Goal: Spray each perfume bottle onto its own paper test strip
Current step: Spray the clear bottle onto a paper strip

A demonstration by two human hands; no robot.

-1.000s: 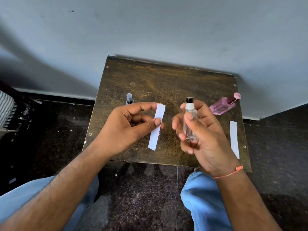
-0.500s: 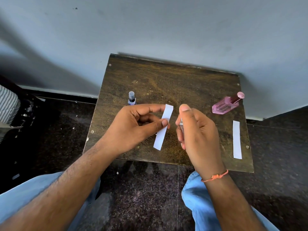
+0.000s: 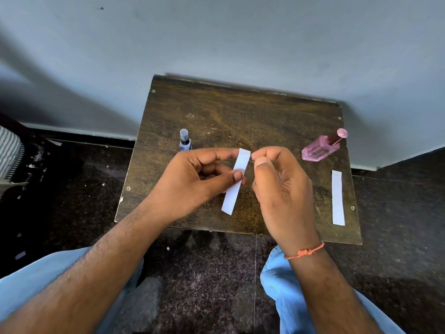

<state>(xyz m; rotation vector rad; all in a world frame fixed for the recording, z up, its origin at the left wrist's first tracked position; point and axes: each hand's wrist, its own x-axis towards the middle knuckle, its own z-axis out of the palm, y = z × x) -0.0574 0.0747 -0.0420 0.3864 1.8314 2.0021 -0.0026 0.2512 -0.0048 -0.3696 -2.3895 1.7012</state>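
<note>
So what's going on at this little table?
A person is testing perfumes on paper strips. The left hand pinches a white strip above the wooden table. The right hand is curled right beside the strip's top, thumb pressed down as if spraying, but whatever it holds is hidden. A small blue bottle stands behind the left hand, a pink bottle sits to the right, and a second strip lies flat near the right edge.

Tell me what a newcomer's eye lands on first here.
First, the two hands mid-table: the left hand pinches a white strip upright, and the right hand curls closed right beside its top end, whatever it holds hidden. Next, the pink bottle lying tilted at the table's far right, with a second strip flat below it.
</note>
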